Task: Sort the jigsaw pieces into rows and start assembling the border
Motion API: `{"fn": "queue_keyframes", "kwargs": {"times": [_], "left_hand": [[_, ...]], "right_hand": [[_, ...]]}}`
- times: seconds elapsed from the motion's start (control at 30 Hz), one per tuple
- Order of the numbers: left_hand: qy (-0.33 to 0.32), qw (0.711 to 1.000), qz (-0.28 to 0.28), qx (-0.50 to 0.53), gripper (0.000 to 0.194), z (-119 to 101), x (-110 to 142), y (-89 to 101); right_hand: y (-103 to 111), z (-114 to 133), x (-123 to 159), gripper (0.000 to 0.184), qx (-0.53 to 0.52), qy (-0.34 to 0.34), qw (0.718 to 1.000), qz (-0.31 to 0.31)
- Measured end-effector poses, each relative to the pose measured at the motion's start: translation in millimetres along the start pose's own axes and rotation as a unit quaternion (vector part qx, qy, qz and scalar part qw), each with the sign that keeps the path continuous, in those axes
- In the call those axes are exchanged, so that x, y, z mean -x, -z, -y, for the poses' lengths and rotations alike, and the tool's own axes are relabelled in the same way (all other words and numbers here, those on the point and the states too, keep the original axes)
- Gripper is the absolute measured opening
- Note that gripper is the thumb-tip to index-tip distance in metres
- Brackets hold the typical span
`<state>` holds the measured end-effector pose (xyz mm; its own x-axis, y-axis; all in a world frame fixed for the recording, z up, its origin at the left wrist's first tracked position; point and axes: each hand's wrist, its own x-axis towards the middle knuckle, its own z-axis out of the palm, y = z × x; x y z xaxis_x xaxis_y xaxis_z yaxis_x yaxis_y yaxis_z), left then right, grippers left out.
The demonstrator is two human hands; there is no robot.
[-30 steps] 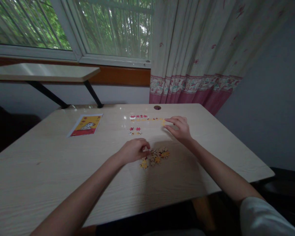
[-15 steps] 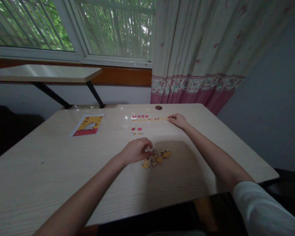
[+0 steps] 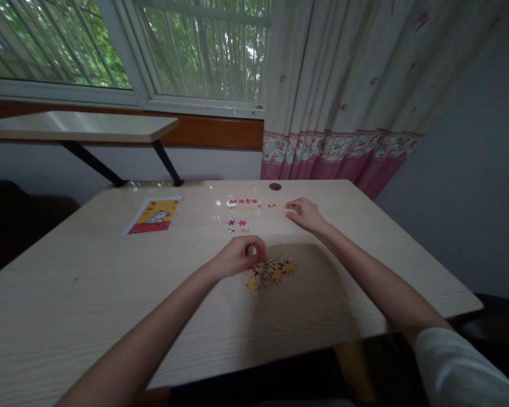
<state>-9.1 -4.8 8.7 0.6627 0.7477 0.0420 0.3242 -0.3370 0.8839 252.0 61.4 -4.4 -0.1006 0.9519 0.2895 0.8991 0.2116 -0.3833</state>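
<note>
opening vs. a moment ago, r. hand is seen w/ fingers parted at yellow puzzle row, likely lengthened; l. hand is curled by puzzle pile on bench, grip can't be told.

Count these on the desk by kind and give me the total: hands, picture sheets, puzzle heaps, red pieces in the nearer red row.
Hands (left hand, right hand): 2
Picture sheet: 1
Puzzle heap: 1
Red pieces: 2
Total: 6
</note>
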Motion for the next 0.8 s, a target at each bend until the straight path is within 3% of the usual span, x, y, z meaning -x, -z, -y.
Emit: {"fn": "queue_keyframes", "kwargs": {"times": [0.07, 0.17, 0.27, 0.47, 0.8], "left_hand": [[0.013, 0.994, -0.039, 0.099, 0.013, 0, -2, 0.8], [0.039, 0.967, -0.111, 0.224, 0.017, 0, -6, 2.0], [0.079, 0.943, -0.154, 0.283, 0.018, -1, -7, 2.4], [0.099, 0.906, -0.184, 0.369, 0.024, -5, -6, -2.1], [0.126, 0.918, -0.175, 0.334, 0.021, -5, -6, -9.5]], "right_hand": [[1, 18, 16, 0.027, -0.033, 0.068, 0.997, 0.005], [4, 44, 38, 0.023, -0.095, 0.17, 0.979, 0.064], [4, 64, 53, 0.017, -0.137, 0.21, 0.966, 0.055], [-8, 84, 67, 0.022, -0.164, 0.21, 0.963, -0.049], [-8, 88, 71, 0.018, -0.178, 0.159, 0.966, -0.099]]}}
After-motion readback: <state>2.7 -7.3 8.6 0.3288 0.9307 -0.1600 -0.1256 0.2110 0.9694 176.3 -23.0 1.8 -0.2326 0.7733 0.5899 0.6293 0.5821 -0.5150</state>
